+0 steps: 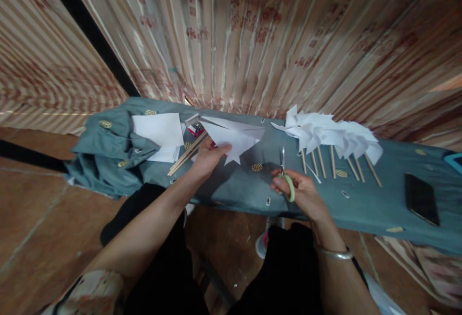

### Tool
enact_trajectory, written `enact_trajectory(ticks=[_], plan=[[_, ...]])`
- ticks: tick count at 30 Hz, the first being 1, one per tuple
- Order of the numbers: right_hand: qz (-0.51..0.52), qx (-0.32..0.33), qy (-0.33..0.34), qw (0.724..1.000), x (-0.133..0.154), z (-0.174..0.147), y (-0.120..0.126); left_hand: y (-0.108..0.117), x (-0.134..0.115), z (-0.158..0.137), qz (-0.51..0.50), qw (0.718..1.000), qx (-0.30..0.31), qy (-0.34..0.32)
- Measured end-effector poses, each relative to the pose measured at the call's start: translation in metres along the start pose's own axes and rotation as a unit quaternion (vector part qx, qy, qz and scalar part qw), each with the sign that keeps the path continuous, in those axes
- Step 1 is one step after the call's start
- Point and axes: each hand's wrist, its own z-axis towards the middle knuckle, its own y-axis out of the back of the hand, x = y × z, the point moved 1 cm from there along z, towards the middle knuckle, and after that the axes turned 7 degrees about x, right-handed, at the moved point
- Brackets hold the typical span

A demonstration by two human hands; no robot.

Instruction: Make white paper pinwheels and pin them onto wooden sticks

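My left hand [211, 155] pinches a white sheet of paper [234, 142] with cut slits and pointed flaps, thumb on top, held over the cloth. To its right, my right hand [298, 187] grips scissors [289, 187] with pale green handles, the blades pointing away from me and apart from the paper. Whether the blades are spread is hard to make out. Thin wooden sticks [187, 153] lie beside my left hand, partly behind it. Beyond my right hand, several white paper pinwheels [325, 134] on wooden sticks lie overlapping in a row.
A grey-green cloth [231, 187] covers the narrow table. White paper sheets [159, 129] lie at the left, near bunched cloth. A small red and white box [196, 128] sits behind the sticks. A black phone [421, 198] rests at the right. A striped curtain [231, 40] hangs behind.
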Motion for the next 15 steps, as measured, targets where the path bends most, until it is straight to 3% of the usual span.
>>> enact_trajectory(ticks=[3,8,10,15], plan=[[-0.086,-0.136,0.068,0.985,0.000,0.000,0.008,0.002,0.001,-0.005,0.006,0.999,0.042,0.023],[-0.184,-0.199,0.101,0.957,0.008,0.005,0.005,-0.001,0.003,-0.014,-0.008,0.987,0.095,0.130],[-0.153,-0.193,0.106,0.963,0.010,0.010,0.004,-0.003,0.003,-0.017,-0.020,0.982,0.105,0.156],[0.049,-0.140,0.113,0.982,0.012,0.020,-0.004,-0.007,0.001,-0.021,-0.043,0.976,0.114,0.180]])
